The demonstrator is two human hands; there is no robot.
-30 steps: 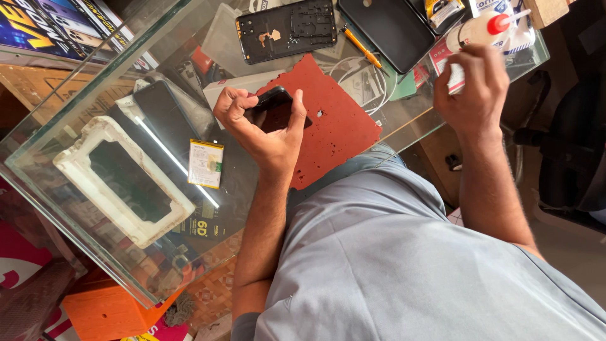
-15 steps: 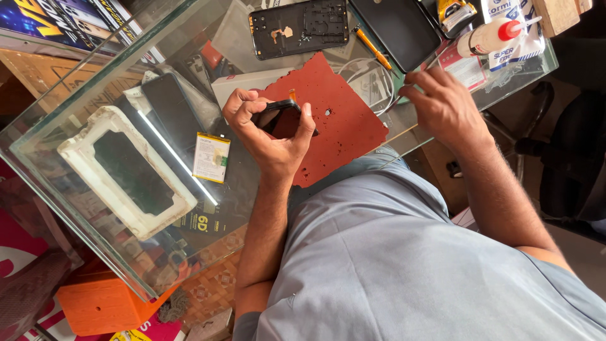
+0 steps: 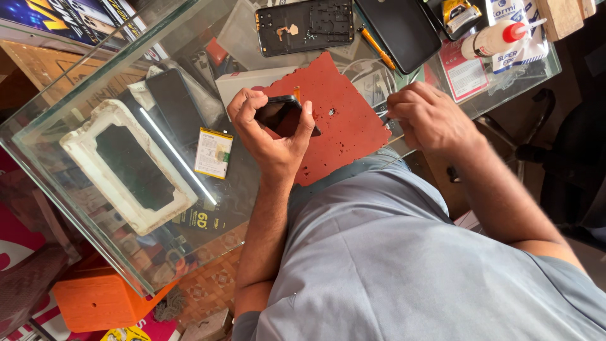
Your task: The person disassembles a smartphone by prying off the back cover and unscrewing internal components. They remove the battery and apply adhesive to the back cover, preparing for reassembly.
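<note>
Between the white frame (image 3: 126, 167) and the red mat (image 3: 334, 120), a battery (image 3: 213, 153) blocks the glass surface (image 3: 76, 82); its far edge is crowded by an opened phone (image 3: 304, 25) and glue bottle (image 3: 495, 39).

Grey short-sleeved shirt, bare forearms, no gloves

black phone (image 3: 281, 115) | tilted, held above red mat (image 3: 341, 120) | screen possibly dark

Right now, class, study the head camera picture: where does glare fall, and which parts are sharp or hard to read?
Head view: a bright white streak of glare crosses the glass counter beside the white frame; daylight is even, and the left hand, its dark phone and the red mat are sharp; items beneath the glass look dim and muddled by reflections; the right hand hides whatever it touches.
</note>
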